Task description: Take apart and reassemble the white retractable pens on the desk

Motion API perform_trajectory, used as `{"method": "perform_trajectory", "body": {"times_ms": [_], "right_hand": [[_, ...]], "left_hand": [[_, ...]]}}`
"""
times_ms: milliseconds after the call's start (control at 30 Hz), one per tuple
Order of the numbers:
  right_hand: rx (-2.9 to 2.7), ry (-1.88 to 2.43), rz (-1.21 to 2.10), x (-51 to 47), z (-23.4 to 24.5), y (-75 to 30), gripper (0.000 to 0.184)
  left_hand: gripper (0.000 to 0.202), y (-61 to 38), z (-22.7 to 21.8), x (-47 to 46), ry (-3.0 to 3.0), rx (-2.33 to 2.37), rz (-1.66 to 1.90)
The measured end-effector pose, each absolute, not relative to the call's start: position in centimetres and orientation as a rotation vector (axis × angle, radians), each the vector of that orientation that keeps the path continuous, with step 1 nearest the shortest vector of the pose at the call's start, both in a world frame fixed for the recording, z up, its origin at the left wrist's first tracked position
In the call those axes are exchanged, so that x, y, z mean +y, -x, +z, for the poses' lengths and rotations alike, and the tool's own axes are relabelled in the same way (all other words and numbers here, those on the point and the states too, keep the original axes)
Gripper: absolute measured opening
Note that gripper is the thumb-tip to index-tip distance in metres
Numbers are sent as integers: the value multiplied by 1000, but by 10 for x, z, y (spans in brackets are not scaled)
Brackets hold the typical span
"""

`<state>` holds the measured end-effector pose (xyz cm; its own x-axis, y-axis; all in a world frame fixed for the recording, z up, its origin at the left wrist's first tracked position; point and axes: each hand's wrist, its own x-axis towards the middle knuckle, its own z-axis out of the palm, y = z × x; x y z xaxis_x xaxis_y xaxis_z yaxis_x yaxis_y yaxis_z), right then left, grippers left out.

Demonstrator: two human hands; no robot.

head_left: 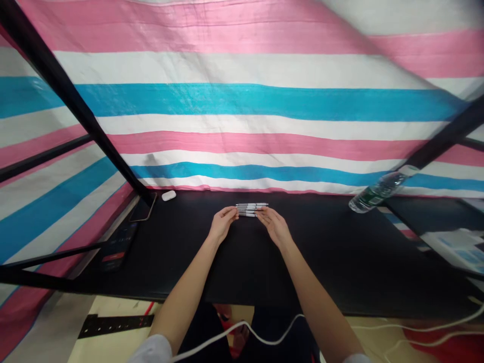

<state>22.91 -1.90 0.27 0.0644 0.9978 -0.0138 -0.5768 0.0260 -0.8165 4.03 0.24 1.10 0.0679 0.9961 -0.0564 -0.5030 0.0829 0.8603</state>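
Observation:
Several white-and-grey pens (251,206) lie side by side, roughly parallel, near the middle of the black table. My left hand (223,223) is closed, thumb and fingers pinched at the left ends of the pens. From the other side, my right hand (276,225) has its fingertips closed on the right ends of the pens. The fingers cover parts of the nearer pens, so which one each hand grips is hard to make out.
A white earbud case (168,195) sits at the back left, near a phone (143,207) by the frame post. Another dark phone with a lit screen (118,247) lies at the left edge. A clear plastic bottle (378,191) stands at the right. A white cable (264,341) hangs below the table edge.

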Motion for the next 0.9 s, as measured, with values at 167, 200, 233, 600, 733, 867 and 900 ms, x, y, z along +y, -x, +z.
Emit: {"method": "perform_trajectory", "body": {"times_ms": [167,200,233,600,733,867,900], "right_hand": [[-632,774,1303,-15,-2,-237,27],[-623,776,1290,-15,-3,-238,27],[-612,782,1279,-14,-3,-238,27],[-641,785,1280,-14,-5,-239,26],[-667,768,1305,-16,-2,-239,26],[-694,773,1325,-16,-1,-238,26],[-703,775,1333,-16,-1,-237,27]], "left_hand": [[29,-33,12,8,-730,839,1405],[28,-32,12,8,-729,838,1416],[28,-31,12,9,-732,835,1425],[27,-32,11,8,-790,831,1414],[30,-34,10,7,-808,824,1387],[30,-35,8,6,-835,826,1363],[30,-36,8,5,-838,830,1357]]}}
